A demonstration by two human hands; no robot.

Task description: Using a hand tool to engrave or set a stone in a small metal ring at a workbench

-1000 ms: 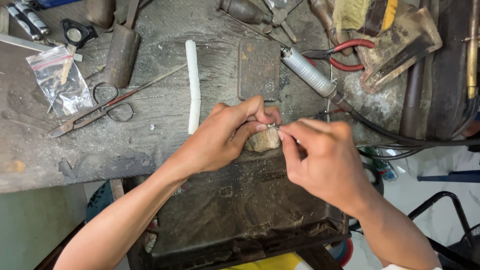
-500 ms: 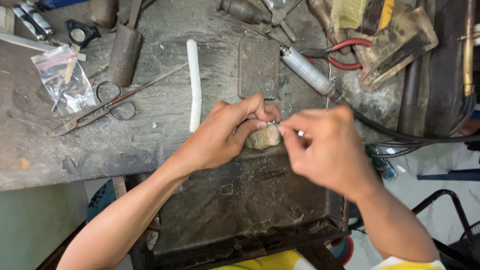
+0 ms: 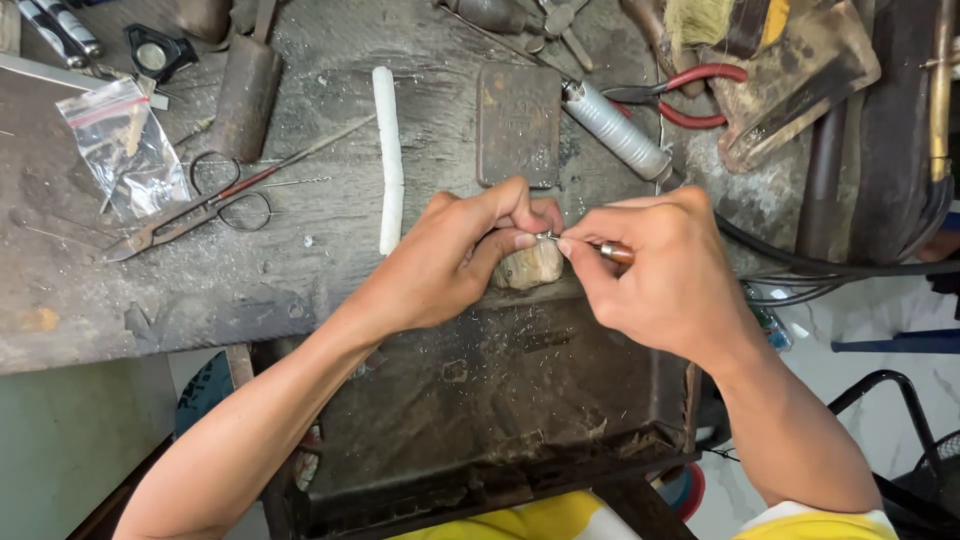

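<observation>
Open bench between scissors (image 3: 190, 210) and white stick (image 3: 388, 160), cluttered tools behind, cables (image 3: 830, 268) at right.

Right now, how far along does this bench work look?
Done: metal filings lie scattered in the dark tray under the hands, so some cutting or filing has happened. In hand: the left hand pinches a tiny piece against the wooden peg, while the right hand works it with a thin tool. Left: too small to tell how finished the piece is.

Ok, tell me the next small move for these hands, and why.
Probably a short, light stroke of the thin brown-handled tool in the right hand: its tip already meets the tiny metal piece that the left hand pinches on the worn wooden peg.
</observation>
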